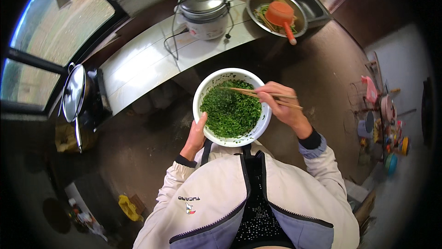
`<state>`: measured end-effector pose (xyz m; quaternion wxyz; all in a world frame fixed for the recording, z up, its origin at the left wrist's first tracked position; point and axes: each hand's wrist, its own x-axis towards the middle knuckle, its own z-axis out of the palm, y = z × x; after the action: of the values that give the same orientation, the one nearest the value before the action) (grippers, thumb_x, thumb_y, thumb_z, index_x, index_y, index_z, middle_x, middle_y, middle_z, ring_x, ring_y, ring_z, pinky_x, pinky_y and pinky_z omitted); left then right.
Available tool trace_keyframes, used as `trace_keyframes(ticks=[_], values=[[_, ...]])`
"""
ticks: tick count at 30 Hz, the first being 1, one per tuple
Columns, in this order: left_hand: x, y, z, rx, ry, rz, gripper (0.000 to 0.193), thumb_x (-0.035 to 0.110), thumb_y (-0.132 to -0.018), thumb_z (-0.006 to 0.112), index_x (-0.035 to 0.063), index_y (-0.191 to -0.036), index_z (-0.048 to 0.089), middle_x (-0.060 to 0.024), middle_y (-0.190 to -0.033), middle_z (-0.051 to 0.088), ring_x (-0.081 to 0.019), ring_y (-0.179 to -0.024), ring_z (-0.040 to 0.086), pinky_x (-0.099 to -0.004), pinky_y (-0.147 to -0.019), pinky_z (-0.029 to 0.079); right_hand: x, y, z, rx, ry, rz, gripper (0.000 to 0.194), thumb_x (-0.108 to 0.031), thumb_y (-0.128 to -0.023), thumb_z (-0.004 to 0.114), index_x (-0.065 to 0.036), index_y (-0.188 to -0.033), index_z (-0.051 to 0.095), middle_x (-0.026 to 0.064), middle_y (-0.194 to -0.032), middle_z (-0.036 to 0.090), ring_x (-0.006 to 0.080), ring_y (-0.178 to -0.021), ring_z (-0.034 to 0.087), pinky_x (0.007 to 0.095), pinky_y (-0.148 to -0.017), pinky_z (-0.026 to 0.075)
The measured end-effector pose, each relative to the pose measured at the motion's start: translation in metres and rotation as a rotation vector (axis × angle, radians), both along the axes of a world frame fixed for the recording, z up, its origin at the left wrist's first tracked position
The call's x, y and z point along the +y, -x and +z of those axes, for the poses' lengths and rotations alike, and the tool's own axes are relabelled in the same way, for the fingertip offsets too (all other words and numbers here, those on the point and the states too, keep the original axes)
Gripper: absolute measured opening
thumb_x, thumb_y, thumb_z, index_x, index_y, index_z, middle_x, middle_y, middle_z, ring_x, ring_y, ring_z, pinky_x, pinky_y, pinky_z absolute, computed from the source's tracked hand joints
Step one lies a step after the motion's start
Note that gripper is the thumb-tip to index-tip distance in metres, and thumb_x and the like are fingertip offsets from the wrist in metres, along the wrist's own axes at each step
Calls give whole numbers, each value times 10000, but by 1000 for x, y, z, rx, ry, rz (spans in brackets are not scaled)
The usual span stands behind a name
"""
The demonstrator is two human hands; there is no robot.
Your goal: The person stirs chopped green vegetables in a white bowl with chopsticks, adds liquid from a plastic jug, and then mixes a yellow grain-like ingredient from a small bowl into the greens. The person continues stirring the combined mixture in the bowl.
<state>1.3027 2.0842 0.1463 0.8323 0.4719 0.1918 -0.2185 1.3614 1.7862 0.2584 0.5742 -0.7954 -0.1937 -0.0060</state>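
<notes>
Chopped leafy greens fill much of a white bowl in front of my body. My left hand grips the bowl's near left rim, the thumb on its edge and the fingers hidden beneath. A pair of wooden chopsticks is in my right hand, over the bowl's right rim. The chopstick tips reach over the greens near the bowl's upper middle, where the greens look slightly blurred.
Across the tiled counter stand a rice cooker with a cord and a metal basin holding an orange dipper, beside a sink. A lidded pan sits at the left. A yellow bag lies lower left.
</notes>
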Motion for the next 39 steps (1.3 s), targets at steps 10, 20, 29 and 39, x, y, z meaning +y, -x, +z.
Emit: trace_keyframes(ticks=[10, 20, 29, 39], values=[[9, -20, -4, -30, -73, -103, 588, 382, -1087, 527, -29, -1494, 420, -164, -1379, 586, -241, -1186, 624, -403, -1007, 531, -14, 51, 38, -39, 83, -315, 152, -47, -998, 633, 34, -1040, 755, 117, -882, 725, 159, -676, 687, 278, -598, 519], [14, -22, -4, -42, -53, -114, 596, 417, -1100, 491, -19, -1499, 409, -181, -1431, 569, -259, -1239, 624, -418, -1049, 535, 48, 69, 24, 18, -56, -224, 147, -71, -993, 663, 32, -1051, 751, 122, -879, 736, 156, -690, 703, 290, -627, 548], [17, -25, 10, -54, -75, -165, 622, 419, -1097, 497, -46, -1501, 408, -168, -1406, 574, -233, -1217, 604, -391, -1043, 504, 15, 46, 30, -42, -105, -389, 151, -66, -998, 657, 38, -1047, 754, 100, -850, 716, 128, -695, 675, 267, -605, 511], [8, -42, 15, -60, -56, -191, 601, 418, -1100, 487, -16, -1507, 406, -171, -1413, 579, -258, -1232, 628, -416, -1045, 537, 23, 71, 38, 90, -29, -212, 147, -56, -977, 650, 36, -1036, 748, 115, -869, 736, 164, -713, 700, 297, -632, 538]])
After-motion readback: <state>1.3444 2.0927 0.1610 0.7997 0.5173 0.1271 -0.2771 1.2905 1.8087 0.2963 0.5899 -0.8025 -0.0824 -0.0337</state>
